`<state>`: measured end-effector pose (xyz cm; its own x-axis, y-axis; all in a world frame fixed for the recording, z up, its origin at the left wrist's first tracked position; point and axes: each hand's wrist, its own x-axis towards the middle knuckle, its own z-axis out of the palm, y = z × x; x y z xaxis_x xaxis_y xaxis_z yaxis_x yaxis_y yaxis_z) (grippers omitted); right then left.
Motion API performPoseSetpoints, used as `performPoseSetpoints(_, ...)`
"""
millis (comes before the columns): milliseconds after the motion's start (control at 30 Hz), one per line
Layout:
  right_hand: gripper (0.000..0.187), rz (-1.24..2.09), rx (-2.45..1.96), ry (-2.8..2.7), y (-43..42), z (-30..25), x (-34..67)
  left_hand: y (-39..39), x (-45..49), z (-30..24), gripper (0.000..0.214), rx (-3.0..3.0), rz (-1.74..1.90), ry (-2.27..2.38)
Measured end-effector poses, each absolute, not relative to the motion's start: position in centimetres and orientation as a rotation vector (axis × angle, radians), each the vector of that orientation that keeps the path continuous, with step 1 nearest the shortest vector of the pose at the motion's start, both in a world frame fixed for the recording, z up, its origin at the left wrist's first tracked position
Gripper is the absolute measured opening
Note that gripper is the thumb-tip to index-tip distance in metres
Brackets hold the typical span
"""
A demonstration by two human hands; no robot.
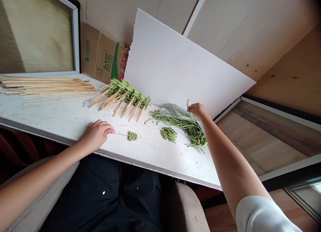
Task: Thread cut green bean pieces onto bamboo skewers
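Observation:
My left hand point(96, 133) rests on the white table point(62, 120), fingers pinched on the blunt end of a bamboo skewer point(120, 134) that carries a few green bean pieces point(132, 135). My right hand point(197, 109) reaches to the bundle of long green beans point(185, 123) lying in a clear plastic bag and pinches one long bean, whose end curls up above the fingers. A small heap of cut bean pieces point(168, 133) lies between the two hands.
A row of finished bean skewers point(124, 96) lies at the back. A pile of bare bamboo skewers point(45, 86) sits at the left. A cardboard box point(102, 56) and a leaning white board point(175, 68) stand behind. The table edge runs near my lap.

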<state>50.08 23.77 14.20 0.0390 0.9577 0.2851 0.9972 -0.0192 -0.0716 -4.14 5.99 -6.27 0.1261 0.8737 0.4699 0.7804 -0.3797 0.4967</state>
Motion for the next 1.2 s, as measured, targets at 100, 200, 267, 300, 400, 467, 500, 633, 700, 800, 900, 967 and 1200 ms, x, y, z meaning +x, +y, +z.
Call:
performPoseSetpoints(100,0.022,-0.009,-2.11,-2.2,24.4,12.8,49.0,6.0,-4.2,-6.5,0.036,2.249,1.091,1.662)
performPoseSetpoints(200,0.017,0.096,-2.137,-2.331,24.6,11.0,48.0,5.9,-4.2,-6.7,0.036,2.232,1.09,1.667)
performPoseSetpoints(267,0.014,0.111,-2.161,-2.394,24.5,9.5,47.7,5.9,-4.3,-6.9,0.035,2.215,1.092,1.677)
performPoseSetpoints(300,0.013,0.098,-2.173,-2.415,24.5,8.7,47.5,5.8,-4.3,-7.0,0.034,2.207,1.095,1.683)
performPoseSetpoints(400,0.014,-0.036,-2.231,-2.403,24.6,6.5,47.4,5.8,-4.3,-7.5,0.032,2.2,1.106,1.683)
performPoseSetpoints(467,0.017,-0.14,-2.279,-2.355,24.9,5.6,47.5,5.8,-4.4,-7.9,0.031,2.211,1.126,1.669)
performPoseSetpoints(500,0.022,-0.184,-2.3,-2.326,25.1,5.4,47.6,5.8,-4.5,-8.1,0.031,2.215,1.139,1.665)
performPoseSetpoints(633,0.045,-0.28,-2.358,-2.217,26.4,5.3,48.2,5.5,-4.6,-8.5,0.028,2.226,1.167,1.664)
performPoseSetpoints(700,0.048,-0.295,-2.385,-2.176,27.1,5.5,48.4,5.2,-4.6,-8.3,0.027,2.262,1.155,1.631)
performPoseSetpoints(800,0.051,-0.288,-2.414,-2.155,28.0,5.7,48.5,4.8,-4.5,-7.8,0.027,2.307,1.162,1.589)
performPoseSetpoints(900,0.053,-0.289,-2.422,-2.167,28.4,5.4,48.5,4.7,-4.4,-7.3,0.028,2.319,1.179,1.572)
performPoseSetpoints(967,0.051,-0.349,-2.433,-2.152,28.4,5.0,48.5,4.6,-4.4,-7.1,0.03,2.323,1.176,1.564)
performPoseSetpoints(1200,0.034,-0.642,-2.45,-2.139,27.6,3.6,48.8,4.3,-4.4,-6.7,0.031,2.336,1.176,1.557)
